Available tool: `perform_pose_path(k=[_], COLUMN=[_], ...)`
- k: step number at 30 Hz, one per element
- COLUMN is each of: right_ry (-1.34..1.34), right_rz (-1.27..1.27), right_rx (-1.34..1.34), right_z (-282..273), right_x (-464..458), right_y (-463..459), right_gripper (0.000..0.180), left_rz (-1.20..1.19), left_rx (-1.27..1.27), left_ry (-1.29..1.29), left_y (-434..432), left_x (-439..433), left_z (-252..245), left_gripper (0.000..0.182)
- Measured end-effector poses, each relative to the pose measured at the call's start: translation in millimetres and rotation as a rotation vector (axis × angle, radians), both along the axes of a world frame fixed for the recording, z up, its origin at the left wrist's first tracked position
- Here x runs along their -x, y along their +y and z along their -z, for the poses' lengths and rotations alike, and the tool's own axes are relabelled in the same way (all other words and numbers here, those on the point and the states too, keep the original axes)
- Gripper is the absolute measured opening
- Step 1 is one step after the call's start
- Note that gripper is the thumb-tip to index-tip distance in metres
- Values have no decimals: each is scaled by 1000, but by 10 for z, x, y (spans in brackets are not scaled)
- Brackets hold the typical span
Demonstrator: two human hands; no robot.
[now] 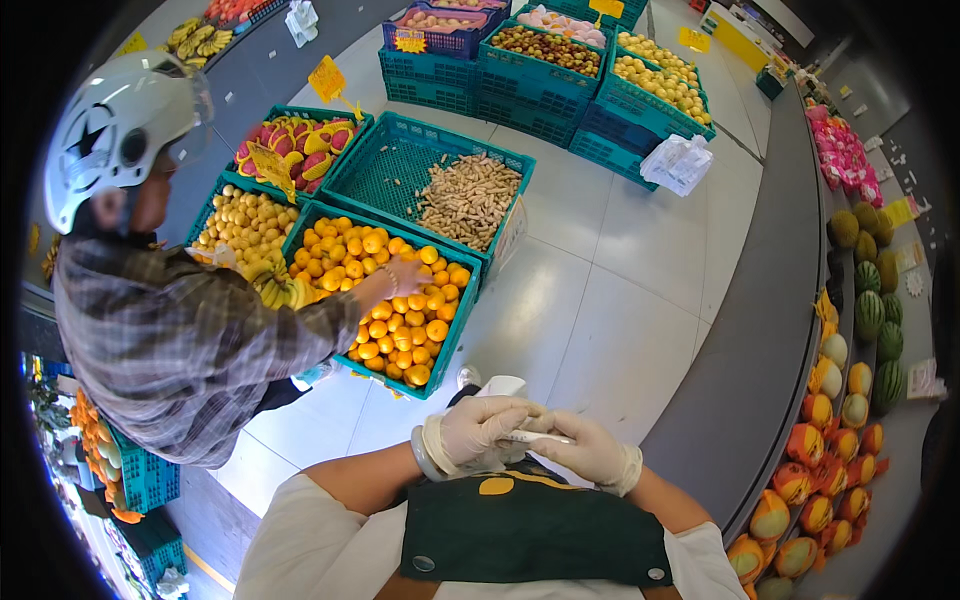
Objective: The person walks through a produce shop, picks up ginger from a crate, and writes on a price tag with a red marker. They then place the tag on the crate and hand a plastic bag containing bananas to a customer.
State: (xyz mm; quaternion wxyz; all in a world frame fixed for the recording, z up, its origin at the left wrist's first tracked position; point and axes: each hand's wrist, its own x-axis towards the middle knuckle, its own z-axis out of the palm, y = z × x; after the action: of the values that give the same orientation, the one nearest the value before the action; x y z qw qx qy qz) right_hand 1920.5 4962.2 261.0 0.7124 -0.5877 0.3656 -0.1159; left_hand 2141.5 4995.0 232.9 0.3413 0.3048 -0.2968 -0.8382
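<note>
Close in front of my dark green apron [525,529], my two gloved hands meet. My left hand [480,429], with a pale bangle [426,454] at the wrist, is closed around a thin white printed strip [536,436]. From the other side, the fingers of my right hand [592,448] pinch the same strip. A curled white sheet [504,386] sticks up just beyond my left knuckles; whether it joins the strip is hidden. Past my hands, to the left, stands a green crate [471,296] of oranges [401,337].
A person in a helmet [112,135] and plaid shirt [195,330] reaches a hand [409,277] onto the oranges. Peanuts [472,199] fill part of the crate behind. Stacked fruit crates [532,112] stand farther back. Along my right runs a grey ledge [720,390] beside melons [870,315].
</note>
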Motion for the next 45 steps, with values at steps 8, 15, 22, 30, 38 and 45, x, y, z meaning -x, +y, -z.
perform_pose_path(k=[8,15,22,30,38,45], right_ry=[42,367,652,990,882,869], right_rz=[21,2,-430,-479,-407,-493], right_rx=[-232,420,738,680,613,481], right_z=[665,1680,2871,3969,4168,4120], right_x=[-290,-358,-1308,-2223,-2306,-2294], right_y=[-1509,-3057,-4660,-5198,-5237,-5319], right_gripper=[32,49,39,28,27,29], left_rz=[4,-383,-911,-1056,-1233,-1272], left_rx=[29,-172,-447,-746,-829,-871], left_ry=[-504,-611,-726,-715,-605,-530], left_y=[-930,-1170,-1470,-1905,-2123,-2196], left_x=[-396,-794,-612,36,156,135], left_z=[402,352,525,608,598,629], left_gripper=[34,31,30,35,34,33])
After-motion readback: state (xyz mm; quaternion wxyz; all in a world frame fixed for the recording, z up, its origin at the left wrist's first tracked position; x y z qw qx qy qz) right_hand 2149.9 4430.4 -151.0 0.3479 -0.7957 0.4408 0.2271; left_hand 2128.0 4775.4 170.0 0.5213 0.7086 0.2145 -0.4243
